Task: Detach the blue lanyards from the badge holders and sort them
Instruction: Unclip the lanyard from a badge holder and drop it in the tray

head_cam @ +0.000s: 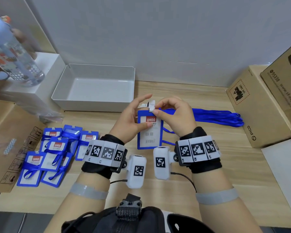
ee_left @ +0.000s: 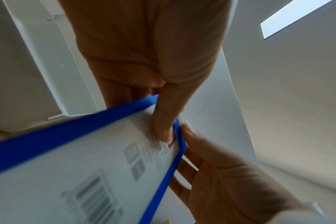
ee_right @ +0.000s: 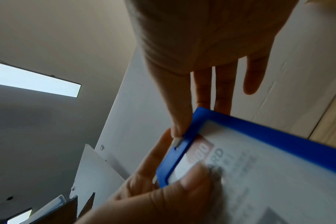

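My left hand (head_cam: pixel 136 113) holds a blue-framed badge holder (head_cam: pixel 149 132) upright above the table, its thumb pressed on the front face. At the holder's top edge my right hand (head_cam: pixel 158 108) pinches the white clip (head_cam: pixel 151 105). The holder's blue lanyard (head_cam: pixel 168 131) trails down under my right wrist. In the left wrist view the thumb (ee_left: pixel 163 121) lies on the badge holder (ee_left: pixel 86 166). The right wrist view shows my right hand (ee_right: pixel 180 128) at the clip (ee_right: pixel 176 141) on the holder's corner (ee_right: pixel 182 151). Loose blue lanyards (head_cam: pixel 217 116) lie at the right.
Several badge holders wrapped in lanyards (head_cam: pixel 54 152) lie at the left. A grey tray (head_cam: pixel 57 91) stands behind them. Cardboard boxes flank the table on the right (head_cam: pixel 259 106) and left (head_cam: pixel 7 140). A blurred bottle (head_cam: pixel 15 52), held by another hand, hovers over a white box at far left.
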The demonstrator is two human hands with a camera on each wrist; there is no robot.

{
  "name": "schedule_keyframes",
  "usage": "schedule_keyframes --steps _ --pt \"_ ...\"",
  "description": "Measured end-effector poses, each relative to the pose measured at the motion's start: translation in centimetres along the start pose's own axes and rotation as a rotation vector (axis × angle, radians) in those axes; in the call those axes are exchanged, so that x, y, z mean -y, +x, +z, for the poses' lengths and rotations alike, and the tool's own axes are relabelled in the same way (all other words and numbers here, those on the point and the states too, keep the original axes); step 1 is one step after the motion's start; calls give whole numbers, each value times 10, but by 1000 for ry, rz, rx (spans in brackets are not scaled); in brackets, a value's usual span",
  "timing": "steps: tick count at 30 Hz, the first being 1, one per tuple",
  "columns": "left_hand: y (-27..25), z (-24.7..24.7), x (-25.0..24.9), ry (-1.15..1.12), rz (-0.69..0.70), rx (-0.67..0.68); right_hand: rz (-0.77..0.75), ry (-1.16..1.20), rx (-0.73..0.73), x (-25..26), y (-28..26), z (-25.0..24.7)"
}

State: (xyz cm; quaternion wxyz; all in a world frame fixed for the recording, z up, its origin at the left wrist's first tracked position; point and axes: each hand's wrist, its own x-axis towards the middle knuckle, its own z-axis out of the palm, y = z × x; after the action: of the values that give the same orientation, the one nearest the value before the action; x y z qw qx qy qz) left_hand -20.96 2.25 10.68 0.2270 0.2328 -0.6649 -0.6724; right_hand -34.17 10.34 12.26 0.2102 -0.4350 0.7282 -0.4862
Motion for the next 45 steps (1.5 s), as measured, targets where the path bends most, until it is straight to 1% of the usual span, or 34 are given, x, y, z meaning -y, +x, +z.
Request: schedule_keyframes --steps 4,7,11,14,20,27,31,34,36,37,38,41,45 --pt "0 1 -2 -9 -1 4 -30 -35 -3 4 -2 0" --pt "-1 3 -4 27 -2 1 -60 -86 -16 5 -3 2" --pt "0 2 -1 74 -3 -6 -108 -255 -23 3 -2 1" --pt "1 1 0 105 0 -11 -84 -349 3 5 -1 -2" --pt "-1 3 -1 143 6 7 20 -316 80 7 1 0" --pt "2 -2 2 107 -22 -20 41 -224 125 6 -6 7" --pt "1 -5 3 186 -11 -12 71 -57 107 5 -3 8" --pt "2 -7 2 257 0 0 92 -43 64 2 0 12" --pt "2 -9 2 252 1 13 116 -29 -7 1 3 11" --pt "2 -10 1 241 -1 22 130 4 -7 0 4 9" --pt "2 -12 1 236 -4 32 147 58 33 0 5 7" --pt "1 -17 -3 259 5 75 192 208 236 2 9 5" --pt "4 -25 -10 288 2 152 229 265 449 9 13 10"
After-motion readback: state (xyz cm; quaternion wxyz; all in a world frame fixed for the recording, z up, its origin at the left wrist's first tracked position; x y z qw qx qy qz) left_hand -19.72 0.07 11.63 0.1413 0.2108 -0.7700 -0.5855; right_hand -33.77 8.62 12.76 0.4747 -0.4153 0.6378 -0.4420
